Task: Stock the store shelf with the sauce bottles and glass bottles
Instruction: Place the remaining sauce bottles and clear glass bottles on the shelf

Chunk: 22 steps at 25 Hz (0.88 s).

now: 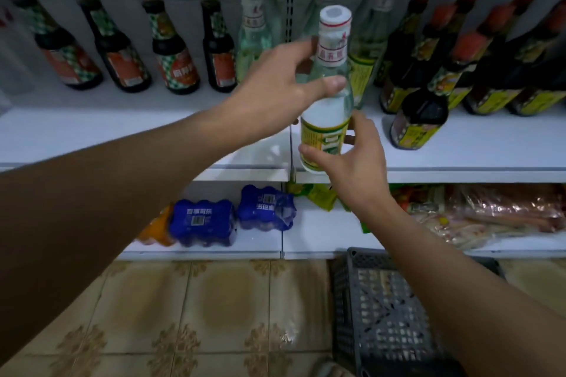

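A person holds a glass bottle (329,92) upright at the front edge of the white shelf (477,150), at the seam between its two boards; the left hand (275,92) wraps the neck and shoulder, thumb across the front and fingers (301,47) curled behind; the right hand (356,159) pinches the base, thumb on the yellow label and the other fingers round the far side; whether the base touches the shelf cannot be told, since the right hand covers it. Behind it stand more clear bottles (254,24) against the back panel, directly in its path; to the left a row of red-capped sauce bottles (171,49) with green checked labels; to the right a crowd of dark bottles (453,70) with yellow labels, several rows deep, one (419,119) set forward just beside the held bottle. On the lower shelf lie blue can packs (203,222), an orange pack (156,229) mostly hidden by the left forearm, green packets (318,193) partly behind the right wrist, and clear bags (496,214) of goods. A dark crate (386,309) sits on the tiled floor (214,300) below the right forearm, cut off by the bottom edge. The far bottles are blurred, their label print unreadable; the leftmost and rightmost are cropped by the frame; the held bottle's back side is hidden.
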### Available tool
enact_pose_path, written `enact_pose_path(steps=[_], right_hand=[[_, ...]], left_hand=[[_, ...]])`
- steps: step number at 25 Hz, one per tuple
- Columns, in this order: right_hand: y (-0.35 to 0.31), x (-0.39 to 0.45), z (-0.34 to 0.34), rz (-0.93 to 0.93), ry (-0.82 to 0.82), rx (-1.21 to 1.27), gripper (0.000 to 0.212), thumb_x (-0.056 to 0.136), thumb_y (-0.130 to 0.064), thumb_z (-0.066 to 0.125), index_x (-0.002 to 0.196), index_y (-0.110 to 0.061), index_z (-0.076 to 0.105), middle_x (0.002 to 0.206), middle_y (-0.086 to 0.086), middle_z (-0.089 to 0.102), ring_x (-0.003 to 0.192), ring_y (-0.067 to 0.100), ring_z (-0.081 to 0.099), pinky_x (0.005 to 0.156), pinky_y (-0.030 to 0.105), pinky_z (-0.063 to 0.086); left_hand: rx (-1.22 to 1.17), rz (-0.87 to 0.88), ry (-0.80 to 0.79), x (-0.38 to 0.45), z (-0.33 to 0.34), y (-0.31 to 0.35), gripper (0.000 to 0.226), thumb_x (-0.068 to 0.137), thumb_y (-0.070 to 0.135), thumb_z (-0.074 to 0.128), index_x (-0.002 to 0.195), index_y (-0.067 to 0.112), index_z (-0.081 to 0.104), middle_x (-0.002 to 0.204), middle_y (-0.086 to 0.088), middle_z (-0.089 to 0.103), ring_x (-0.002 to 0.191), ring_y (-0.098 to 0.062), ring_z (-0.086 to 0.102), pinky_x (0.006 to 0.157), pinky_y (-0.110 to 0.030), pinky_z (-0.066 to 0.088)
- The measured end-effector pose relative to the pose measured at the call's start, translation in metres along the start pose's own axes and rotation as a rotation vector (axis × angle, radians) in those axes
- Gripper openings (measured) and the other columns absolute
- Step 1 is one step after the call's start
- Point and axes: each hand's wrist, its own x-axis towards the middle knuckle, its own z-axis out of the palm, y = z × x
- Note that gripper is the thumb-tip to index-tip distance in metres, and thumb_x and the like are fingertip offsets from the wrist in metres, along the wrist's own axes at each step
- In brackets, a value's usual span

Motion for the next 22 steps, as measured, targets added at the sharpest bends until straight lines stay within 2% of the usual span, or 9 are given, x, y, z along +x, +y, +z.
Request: enact_pose_path(steps=[3, 5, 8, 13, 18, 20, 22], right_hand=[[0.009, 0.038, 0.011, -0.03, 0.0, -0.025, 0.066, 0.068, -0.039, 0.084, 0.125, -0.027, 0.053, 0.116, -0.003, 0.058, 0.106, 0.015, 0.057, 0.09, 0.04, 0.051], [0.015, 0.059, 0.017, -0.032, -0.014, -0.014, 0.064, 0.067, -0.037, 0.084, 0.122, -0.027, 0.055, 0.114, -0.003, 0.062, 0.102, 0.016, 0.06, 0.088, 0.041, 0.052], [0.024, 0.078, 0.024, -0.008, -0.039, -0.006, 0.061, 0.067, -0.035, 0.085, 0.119, -0.025, 0.056, 0.112, -0.001, 0.064, 0.099, 0.016, 0.062, 0.086, 0.041, 0.054], [0.034, 0.094, 0.028, -0.005, -0.062, -0.028, 0.059, 0.071, -0.036, 0.084, 0.121, -0.022, 0.054, 0.115, 0.0, 0.063, 0.102, 0.017, 0.061, 0.087, 0.04, 0.053], [0.039, 0.103, 0.025, -0.023, -0.074, -0.07, 0.057, 0.071, -0.035, 0.082, 0.12, -0.022, 0.054, 0.113, 0.001, 0.06, 0.103, 0.02, 0.06, 0.086, 0.041, 0.052], [0.039, 0.105, 0.024, -0.011, -0.081, -0.075, 0.058, 0.071, -0.033, 0.082, 0.12, -0.02, 0.054, 0.113, 0.002, 0.059, 0.103, 0.021, 0.059, 0.086, 0.041, 0.051], [0.037, 0.107, 0.028, -0.008, -0.085, -0.052, 0.059, 0.07, -0.032, 0.081, 0.12, -0.022, 0.053, 0.114, 0.001, 0.059, 0.104, 0.02, 0.06, 0.087, 0.043, 0.052]], left_hand=[[0.045, -0.042, 0.032, 0.027, 0.004, -0.014, 0.044, 0.082, 0.045, 0.062, 0.124, 0.029, 0.059, 0.117, 0.011, 0.067, 0.105, -0.009, 0.064, 0.075, -0.038, 0.057], [0.039, -0.082, 0.039, 0.043, 0.006, -0.021, 0.048, 0.081, 0.045, 0.061, 0.125, 0.027, 0.058, 0.116, 0.007, 0.067, 0.1, -0.015, 0.067, 0.066, -0.043, 0.061], [0.062, -0.134, 0.025, 0.061, 0.007, -0.031, 0.047, 0.083, 0.043, 0.061, 0.127, 0.025, 0.057, 0.116, 0.003, 0.067, 0.095, -0.019, 0.068, 0.058, -0.042, 0.061], [0.119, -0.17, 0.041, 0.081, 0.012, -0.041, 0.043, 0.092, 0.036, 0.06, 0.133, 0.025, 0.052, 0.121, 0.003, 0.064, 0.094, -0.02, 0.067, 0.06, -0.042, 0.061], [0.131, -0.196, 0.083, 0.091, 0.02, -0.046, 0.046, 0.093, 0.038, 0.059, 0.135, 0.025, 0.048, 0.129, 0.003, 0.059, 0.103, -0.02, 0.063, 0.06, -0.038, 0.061], [0.151, -0.19, 0.112, 0.089, 0.028, -0.046, 0.045, 0.094, 0.038, 0.058, 0.135, 0.023, 0.046, 0.126, 0.008, 0.057, 0.102, -0.017, 0.06, 0.063, -0.038, 0.062], [0.108, -0.189, 0.153, 0.092, 0.029, -0.047, 0.044, 0.094, 0.039, 0.058, 0.133, 0.021, 0.047, 0.12, 0.005, 0.057, 0.1, -0.021, 0.061, 0.067, -0.041, 0.061]])
